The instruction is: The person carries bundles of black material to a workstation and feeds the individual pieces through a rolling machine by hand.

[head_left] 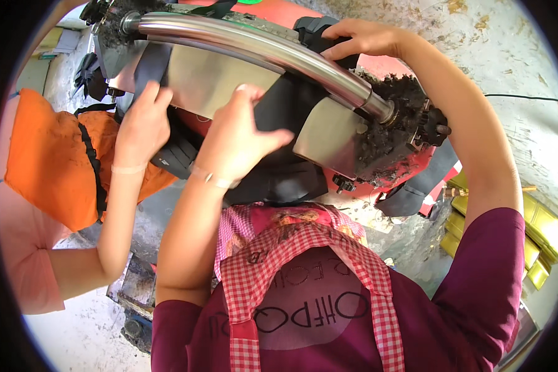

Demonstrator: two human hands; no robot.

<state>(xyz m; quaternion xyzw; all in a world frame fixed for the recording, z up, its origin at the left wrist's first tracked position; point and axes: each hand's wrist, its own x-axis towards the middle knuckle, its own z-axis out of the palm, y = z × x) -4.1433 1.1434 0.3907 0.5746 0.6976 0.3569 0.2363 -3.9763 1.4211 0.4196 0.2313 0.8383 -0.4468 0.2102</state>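
Along the near side of the steel roller [260, 44], the black strip [286, 110] looks only partway through, its near end hanging out by the left hand [229, 137], fingers spread and empty, while the far-right right hand [367, 39] curls over black material [316, 28], grip unclear.

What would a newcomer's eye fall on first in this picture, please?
The shiny metal roller stretching across the top would likely come first, with dark fluff clumped around its right end. At the left, a co-worker's orange apron stands out; below the roller, the person's left hand, thumb out, overlaps a black strip.
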